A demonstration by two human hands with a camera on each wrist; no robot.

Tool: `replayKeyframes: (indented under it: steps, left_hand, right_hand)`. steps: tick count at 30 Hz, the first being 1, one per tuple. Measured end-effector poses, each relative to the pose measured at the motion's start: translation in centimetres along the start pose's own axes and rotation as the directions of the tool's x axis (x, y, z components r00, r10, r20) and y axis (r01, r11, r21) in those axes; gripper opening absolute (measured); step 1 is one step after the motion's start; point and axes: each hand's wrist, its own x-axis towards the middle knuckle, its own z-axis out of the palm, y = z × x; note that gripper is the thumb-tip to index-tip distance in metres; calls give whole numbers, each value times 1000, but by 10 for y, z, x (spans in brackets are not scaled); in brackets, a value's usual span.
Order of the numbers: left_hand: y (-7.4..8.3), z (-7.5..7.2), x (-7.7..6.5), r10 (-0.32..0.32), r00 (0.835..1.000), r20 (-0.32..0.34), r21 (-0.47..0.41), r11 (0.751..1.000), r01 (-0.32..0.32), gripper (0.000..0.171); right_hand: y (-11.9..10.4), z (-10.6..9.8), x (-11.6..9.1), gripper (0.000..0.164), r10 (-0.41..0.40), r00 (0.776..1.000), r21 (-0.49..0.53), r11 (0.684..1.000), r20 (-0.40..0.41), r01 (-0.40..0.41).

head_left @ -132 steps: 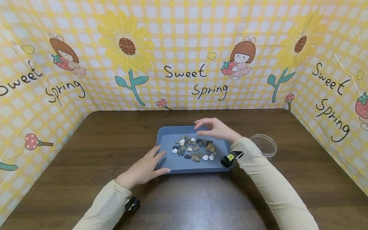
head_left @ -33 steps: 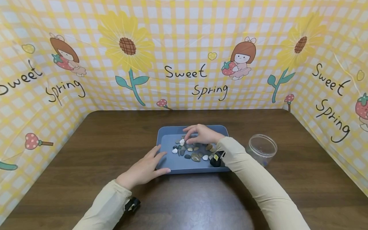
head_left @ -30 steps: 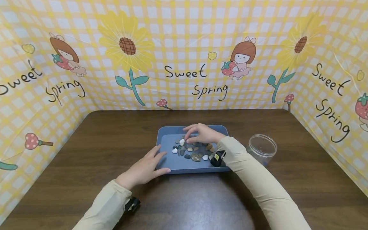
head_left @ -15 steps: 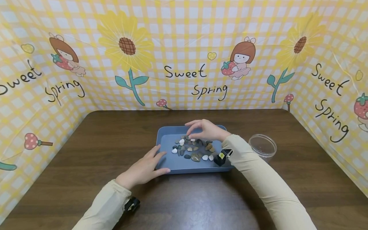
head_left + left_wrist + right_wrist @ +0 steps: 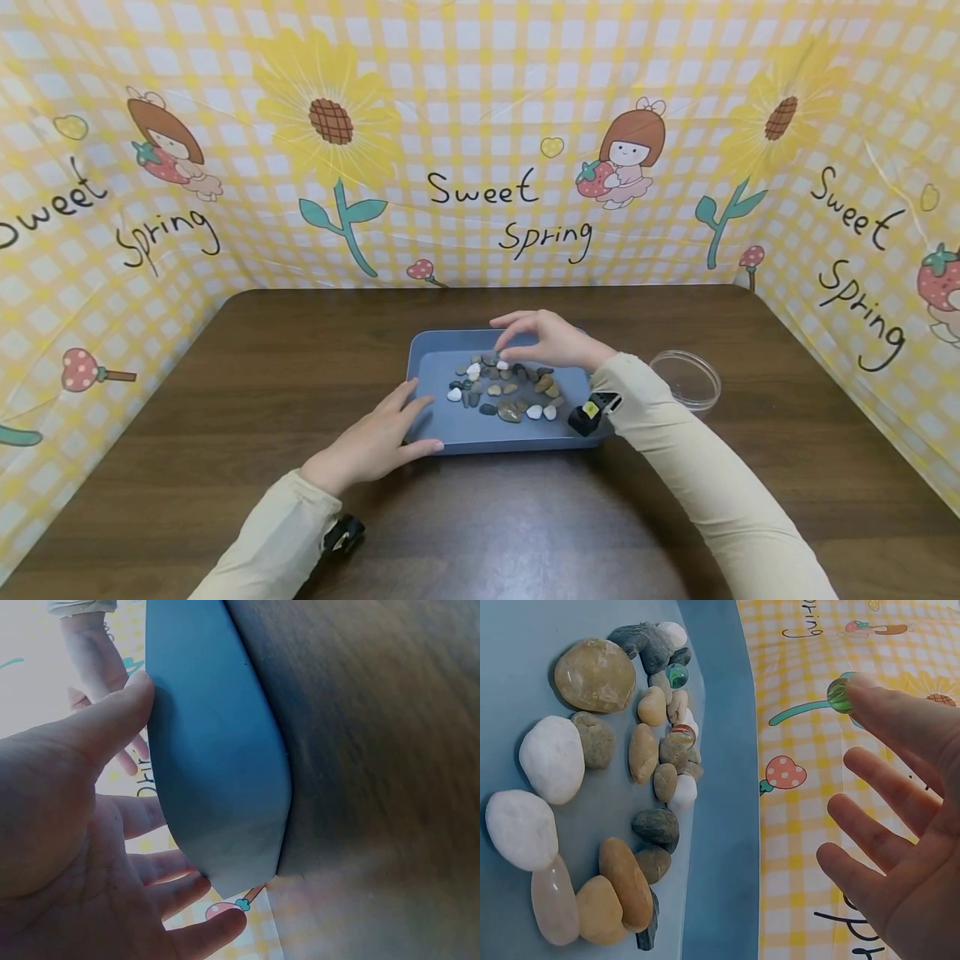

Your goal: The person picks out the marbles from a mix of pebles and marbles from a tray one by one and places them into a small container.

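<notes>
A green glass marble (image 5: 840, 696) is pinched between the thumb and index finger of my right hand (image 5: 558, 340), above the far side of a blue tray (image 5: 465, 437). The other fingers of that hand are spread. Below it, white, brown and grey stones (image 5: 510, 411) lie roughly in a ring on the tray bottom. Among them the right wrist view shows another green marble (image 5: 676, 676) and a reddish striped one (image 5: 683, 733). My left hand (image 5: 375, 442) touches the tray's near left corner, thumb at the front rim and fingers spread along the left side.
To the right of the tray stands a clear round jar (image 5: 705, 404), its top uncovered and its lower part hidden behind my right forearm. The dark wooden table (image 5: 262, 358) is enclosed by a yellow checked cloth (image 5: 480, 100) at the back and sides.
My right hand reached down among the stones, then rose and moved right with the green marble between its fingertips. The left hand stays at the tray corner.
</notes>
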Motion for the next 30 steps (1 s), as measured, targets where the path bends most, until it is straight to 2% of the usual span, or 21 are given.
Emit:
replayKeyframes:
  steps: [13, 30]
  left_hand:
    - [1, -1, -1, 10, 1000, -4, 2, 1000, -10, 67]
    - [1, -2, -2, 14, 1000, -6, 4, 1000, -14, 67]
  right_hand:
    - [-1, -5, -10, 14, -10, 999, 0, 1000, -50, 10]
    - [-1, -17, -29, 13, 27, 994, 15, 1000, -102, -25]
